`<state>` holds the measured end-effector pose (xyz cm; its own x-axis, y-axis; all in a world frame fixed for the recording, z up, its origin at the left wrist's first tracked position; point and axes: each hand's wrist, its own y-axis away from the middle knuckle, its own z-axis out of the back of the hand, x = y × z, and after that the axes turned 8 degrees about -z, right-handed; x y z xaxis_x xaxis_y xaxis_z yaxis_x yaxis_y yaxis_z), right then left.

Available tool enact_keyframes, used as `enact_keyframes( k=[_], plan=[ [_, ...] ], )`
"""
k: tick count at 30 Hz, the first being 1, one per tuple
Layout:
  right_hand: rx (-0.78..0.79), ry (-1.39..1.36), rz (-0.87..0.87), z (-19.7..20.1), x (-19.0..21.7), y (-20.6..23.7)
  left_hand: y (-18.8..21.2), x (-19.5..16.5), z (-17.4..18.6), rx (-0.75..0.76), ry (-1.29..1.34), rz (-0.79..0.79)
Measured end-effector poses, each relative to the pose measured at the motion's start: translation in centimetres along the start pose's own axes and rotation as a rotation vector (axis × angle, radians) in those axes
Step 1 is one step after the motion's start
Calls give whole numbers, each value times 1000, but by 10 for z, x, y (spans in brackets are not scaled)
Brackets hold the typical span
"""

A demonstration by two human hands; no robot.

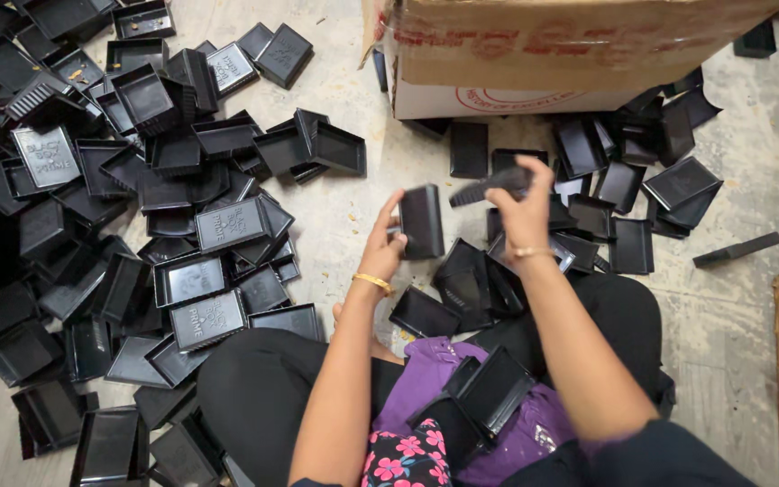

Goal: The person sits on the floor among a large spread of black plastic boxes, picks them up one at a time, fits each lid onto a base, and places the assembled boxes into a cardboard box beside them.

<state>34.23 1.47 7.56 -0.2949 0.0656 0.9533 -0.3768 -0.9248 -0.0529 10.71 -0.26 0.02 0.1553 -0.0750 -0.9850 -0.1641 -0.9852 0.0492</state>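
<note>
Black plastic box half point(422, 221), shallow and square, is held upright by its side edge in the left hand point(382, 245), above the floor point(353, 194). The right hand point(517, 209) pinches a black lid point(493, 187). Both look light, stiff and smooth; their rims offer the surest grip.

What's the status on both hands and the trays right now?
Left hand grips a black tray. Right hand grips a black piece. Cardboard box ahead; loose trays all around.
</note>
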Motion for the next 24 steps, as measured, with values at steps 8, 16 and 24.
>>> enact_keyframes(
  k=[8,16,24],
  plan=[
    [398,154,-70,-25,5,112,11,-34,-15,-96,768,97],
    [390,29,-246,-35,32,95,10,-24,-28,-35,659,55],
    [654,-424,-677,-28,16,100,11,-22,-15,-172,220,-157]
  ],
)
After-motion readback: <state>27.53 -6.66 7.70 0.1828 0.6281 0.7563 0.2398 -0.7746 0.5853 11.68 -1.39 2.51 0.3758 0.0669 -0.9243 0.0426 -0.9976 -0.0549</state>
